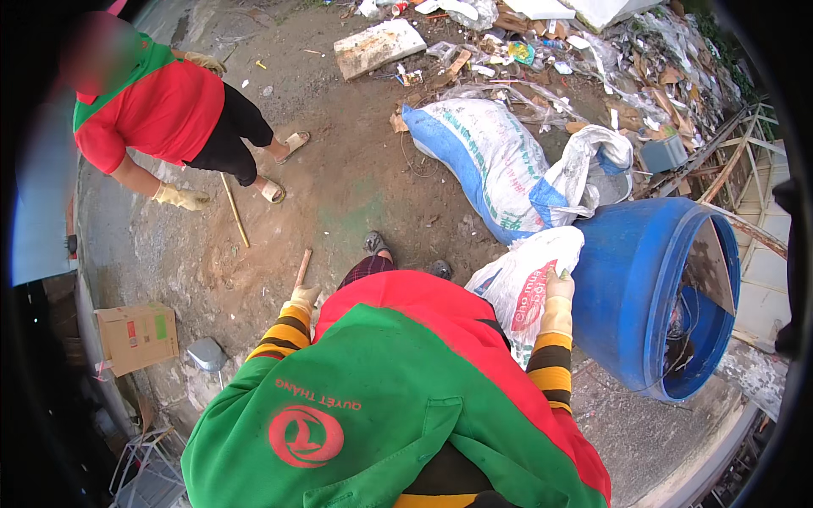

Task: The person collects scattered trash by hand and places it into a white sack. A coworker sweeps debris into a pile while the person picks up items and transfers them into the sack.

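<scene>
My left hand [303,297], in a pale glove, is closed around a wooden stick [303,267] that points away from me over the ground; its lower part is hidden by my hand. With its gloved fingers pinched at the edge of a white plastic bag [517,288] with red print, my right hand [559,298] holds the bag up at my right side. The bag hangs between my body and a large blue plastic barrel [614,288]. Just beyond it lies a bulging white and blue woven sack [487,157].
A co-worker in red and green [174,102] stands at the far left beside a thin stick [235,212]. Heaped rubbish [627,80] spreads across the far right, near a foam block [378,48]. A cardboard box [137,339] and a grey dustpan-like object [207,354] are at left.
</scene>
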### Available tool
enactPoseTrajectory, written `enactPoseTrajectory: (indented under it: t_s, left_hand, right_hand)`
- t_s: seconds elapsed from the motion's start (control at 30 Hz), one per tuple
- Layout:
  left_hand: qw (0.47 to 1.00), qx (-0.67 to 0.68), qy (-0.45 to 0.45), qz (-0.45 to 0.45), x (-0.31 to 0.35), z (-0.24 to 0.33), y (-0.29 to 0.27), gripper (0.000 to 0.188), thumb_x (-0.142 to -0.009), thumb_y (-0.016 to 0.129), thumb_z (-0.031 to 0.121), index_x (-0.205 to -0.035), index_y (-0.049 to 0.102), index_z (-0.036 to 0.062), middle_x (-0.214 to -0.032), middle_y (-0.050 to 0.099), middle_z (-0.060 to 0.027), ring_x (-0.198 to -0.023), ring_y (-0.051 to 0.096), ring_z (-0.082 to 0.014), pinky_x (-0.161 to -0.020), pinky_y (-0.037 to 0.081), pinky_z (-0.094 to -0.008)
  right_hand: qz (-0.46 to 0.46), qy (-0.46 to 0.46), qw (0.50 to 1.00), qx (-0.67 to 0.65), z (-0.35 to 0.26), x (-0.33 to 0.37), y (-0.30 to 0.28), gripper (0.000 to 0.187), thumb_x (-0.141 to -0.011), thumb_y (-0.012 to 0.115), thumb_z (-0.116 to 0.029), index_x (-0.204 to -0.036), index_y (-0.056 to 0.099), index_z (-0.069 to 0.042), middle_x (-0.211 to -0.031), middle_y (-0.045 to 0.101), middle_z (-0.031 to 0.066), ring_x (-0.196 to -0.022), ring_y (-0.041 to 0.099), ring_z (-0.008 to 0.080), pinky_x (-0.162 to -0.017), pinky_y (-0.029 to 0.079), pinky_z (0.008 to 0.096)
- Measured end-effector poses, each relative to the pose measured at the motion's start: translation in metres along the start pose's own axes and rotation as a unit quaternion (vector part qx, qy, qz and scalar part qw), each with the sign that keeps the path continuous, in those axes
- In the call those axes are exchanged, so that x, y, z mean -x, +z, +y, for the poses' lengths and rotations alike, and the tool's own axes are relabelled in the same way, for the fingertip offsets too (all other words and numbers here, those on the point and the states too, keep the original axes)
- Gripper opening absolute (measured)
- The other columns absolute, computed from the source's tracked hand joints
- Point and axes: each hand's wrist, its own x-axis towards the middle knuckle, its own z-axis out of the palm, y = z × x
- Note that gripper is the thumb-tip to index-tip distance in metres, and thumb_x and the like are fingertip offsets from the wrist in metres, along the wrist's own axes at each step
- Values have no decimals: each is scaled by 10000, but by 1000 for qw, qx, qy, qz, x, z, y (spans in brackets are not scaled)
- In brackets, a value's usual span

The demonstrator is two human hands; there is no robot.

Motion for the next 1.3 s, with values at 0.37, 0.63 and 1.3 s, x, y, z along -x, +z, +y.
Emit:
enactPoseTrajectory:
  t_s: [0.37,0.63,1.3]
  left_hand:
    - [990,132,46,24,-71,-1,-37,500,-749,644,337,-1077,632,-41,-963,674,-165,-906,641,-258,-811,479,-340]
    - [988,151,-15,-37,-144,-19,-156,575,-761,686,225,-1219,504,-72,-949,647,-120,-819,621,-194,-688,498,-319]
    - [855,448,137,-224,-100,323,-274,1113,-738,507,748,-1469,-24,98,-1422,202,-343,-1224,392,-461,-945,382,-570]
  right_hand:
    - [-26,-166,969,-182,-188,51,139,270,-894,601,-121,-1115,591,34,-962,656,53,-838,566,83,-767,451,238]
    - [-122,-252,960,-9,-299,120,298,291,-869,614,-189,-1126,604,-54,-998,666,139,-881,638,214,-786,472,296]
    - [-129,-646,717,229,-323,185,411,295,-729,582,-175,-993,653,-62,-1235,521,123,-1246,407,345,-987,353,494]
